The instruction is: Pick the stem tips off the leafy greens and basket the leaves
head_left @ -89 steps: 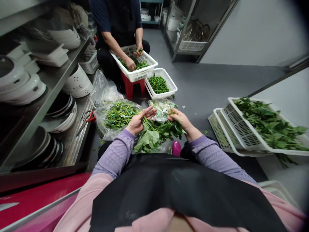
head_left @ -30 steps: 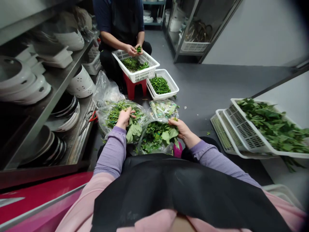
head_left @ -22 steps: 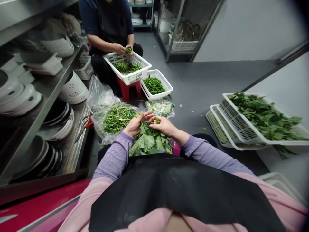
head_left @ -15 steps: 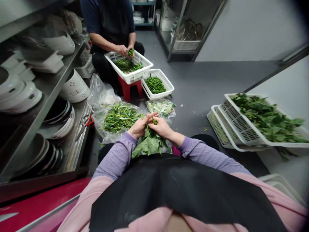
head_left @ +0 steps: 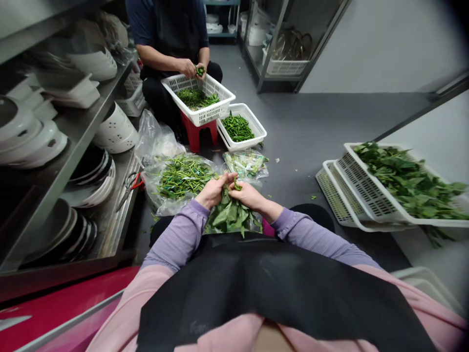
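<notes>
Here I've got the left hand (head_left: 212, 191), thumb and fingers closed round the stems of a bunch of leafy greens (head_left: 232, 215), with the right hand (head_left: 249, 195) pinching them right beside it. Leaves hang just below both hands, in front of the black apron (head_left: 278, 288). Just past the left hand, I see green stems (head_left: 185, 177) heaped on clear plastic (head_left: 163, 208); farther out, a co-worker (head_left: 178, 29) holds green chillies (head_left: 200, 71) above a white basket (head_left: 210, 116).

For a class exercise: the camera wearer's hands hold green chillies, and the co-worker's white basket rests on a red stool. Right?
Wrong vegetable: in the head view, the left hand and right hand hold leafy greens. The white basket rests on a red stool.
</notes>
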### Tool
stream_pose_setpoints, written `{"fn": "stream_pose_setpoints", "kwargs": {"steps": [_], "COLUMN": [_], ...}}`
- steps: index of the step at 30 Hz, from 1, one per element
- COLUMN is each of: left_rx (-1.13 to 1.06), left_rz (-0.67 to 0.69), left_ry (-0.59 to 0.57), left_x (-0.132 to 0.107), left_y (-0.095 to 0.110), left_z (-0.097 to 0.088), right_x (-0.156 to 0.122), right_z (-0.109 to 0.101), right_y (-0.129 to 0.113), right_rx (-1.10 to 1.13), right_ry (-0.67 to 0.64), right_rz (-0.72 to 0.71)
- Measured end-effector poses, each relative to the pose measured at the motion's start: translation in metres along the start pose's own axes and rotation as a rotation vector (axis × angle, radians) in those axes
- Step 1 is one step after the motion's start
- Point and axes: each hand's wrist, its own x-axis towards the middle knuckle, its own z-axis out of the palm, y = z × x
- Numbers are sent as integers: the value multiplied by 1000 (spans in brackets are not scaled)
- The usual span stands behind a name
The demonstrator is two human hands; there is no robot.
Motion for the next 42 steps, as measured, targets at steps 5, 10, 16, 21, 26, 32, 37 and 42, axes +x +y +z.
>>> {"fn": "stream_pose_setpoints", "kwargs": {"steps": [5,10,16,21,26,32,37,42], "left_rx": [59,114,379,267,-112,-296,-102,139], "left_rz": [-70,-32,81,65,43,-5,119,217], "left_ry": [-138,-59,-54,-62,143,172,297,276], "left_x": [-3,-2,-3,-5,-7,-1,6,8], "left_y": [8,8,9,4,13,13,-8,-14], "left_z": [-9,-10,-6,0,2,5,8,-1], "right_x": [-1,0,-3,-1,9,5,1,-1], "right_z": [-16,-22,-25,-18,-38,-27,9,14], "right_y": [4,11,7,-1,19,32,24,23], "right_rx": [254,267,-56,-42,406,367,356,336], "right_ry": [-48,-54,-128,-62,364,-80,-177,-15], "right_rz": [39,109,56,43,326,266,135,105]}}
